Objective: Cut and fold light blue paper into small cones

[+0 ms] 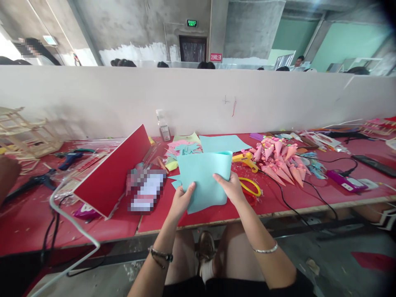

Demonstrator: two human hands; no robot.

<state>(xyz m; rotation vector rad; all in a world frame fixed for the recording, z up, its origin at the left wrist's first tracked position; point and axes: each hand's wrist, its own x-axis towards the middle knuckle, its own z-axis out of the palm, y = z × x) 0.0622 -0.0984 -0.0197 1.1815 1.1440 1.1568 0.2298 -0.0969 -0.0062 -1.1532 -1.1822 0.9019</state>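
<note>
Both my hands hold a light-blue sheet of paper (pixel 204 177) upright over the front of the red table. The sheet is bent over on itself, with a rounded fold at its upper right. My left hand (pixel 183 198) grips its lower left edge, thumb on the near face. My right hand (pixel 230 187) grips its right side, thumb likewise in front; the other fingers are hidden behind the paper. Behind it lie another blue sheet (pixel 224 143) and pink and blue paper scraps (pixel 185 147). A yellow glue gun (pixel 246 161) is right of the paper.
A heap of pink paper cones (pixel 283 159) lies to the right, near black cables and a purple power strip (pixel 346 181). Leftward stand a red board (pixel 113 173) and a wooden stick model (pixel 27 132). A blurred phone (pixel 148 192) lies beside the board. Another person's hand (pixel 8 175) is at far left.
</note>
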